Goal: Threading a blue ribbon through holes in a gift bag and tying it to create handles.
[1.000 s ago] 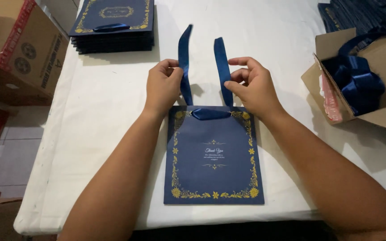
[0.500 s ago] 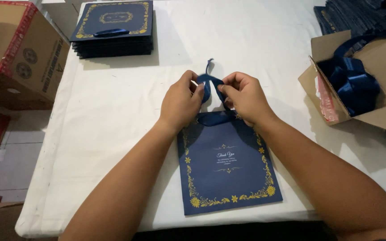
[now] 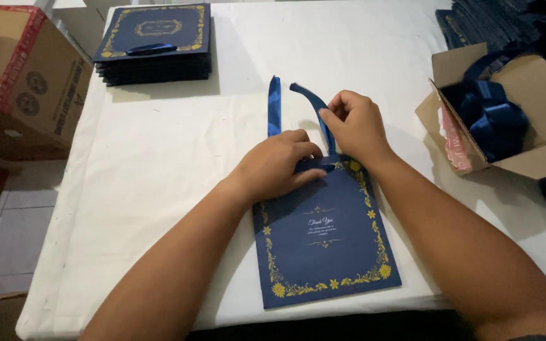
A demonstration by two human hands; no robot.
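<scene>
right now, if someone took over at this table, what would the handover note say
Left hand: pressing the ribbon knot at the top edge of the flat navy gift bag.
Right hand: pinching one blue ribbon tail; the other tail lies free on the white table.
Done: ribbon threaded and crossed at the bag's top.
Left: bow not formed.
Stack of finished bags far left; box of ribbons right.

Work surface: table covered with a plain white cloth (image 3: 159, 158). Flat navy paper gift bag with gold floral border (image 3: 327, 252) lies near the front edge, its blue satin ribbon ends (image 3: 274, 104) stretched over the cloth. Stack of matching navy bags (image 3: 153, 44) at far left. Open brown cardboard box of blue ribbons (image 3: 507, 117) at right. Dark navy pile (image 3: 494, 22) at far right corner.
</scene>
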